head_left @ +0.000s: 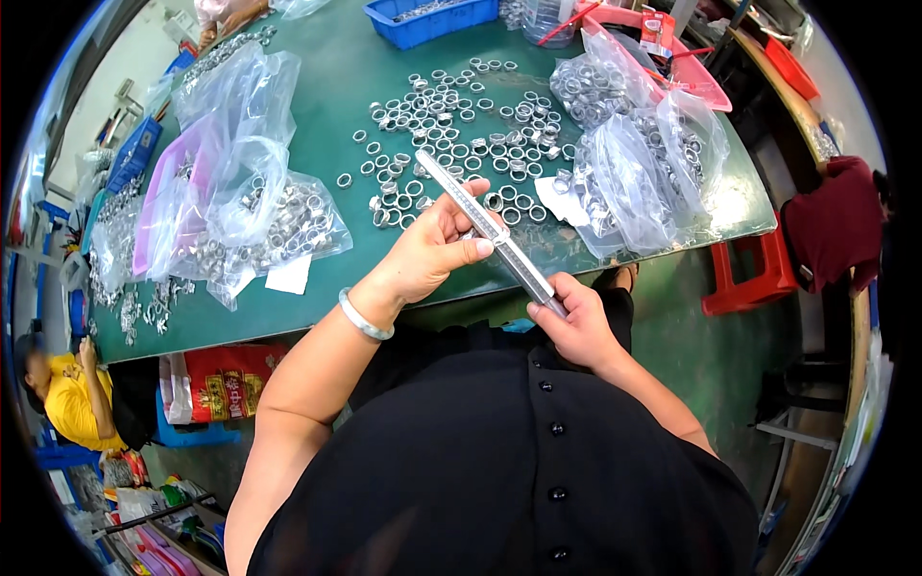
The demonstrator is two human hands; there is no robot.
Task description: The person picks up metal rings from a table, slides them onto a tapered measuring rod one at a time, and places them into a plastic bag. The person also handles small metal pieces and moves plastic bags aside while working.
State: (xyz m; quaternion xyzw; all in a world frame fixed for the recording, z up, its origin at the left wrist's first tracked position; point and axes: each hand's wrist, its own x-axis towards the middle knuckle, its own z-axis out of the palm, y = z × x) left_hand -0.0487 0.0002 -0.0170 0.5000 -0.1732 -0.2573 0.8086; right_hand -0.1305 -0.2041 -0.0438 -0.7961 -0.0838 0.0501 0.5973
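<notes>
Both hands clamped on a marked metal stick [523,270]: right hand [583,328] at the near end, left hand [423,257] around mid-length. Tip juts beyond left fingers. Loose rings [497,140] past the grip on green table [331,101]; bagged rings [300,216] off left.

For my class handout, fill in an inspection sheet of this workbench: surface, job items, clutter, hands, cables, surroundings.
Surface: green table, glossy.
Job's things: marked metal rod, held slanting; loose metal rings scattered beyond it.
Clutter: clear left bag and clear right bag, both with rings; blue tray; pink basket.
Hands: left hand grips the rod around mid-length; right hand grips its near end.
Cables: nothing seen.
Surroundings: red stool at right; person in yellow at left.
</notes>
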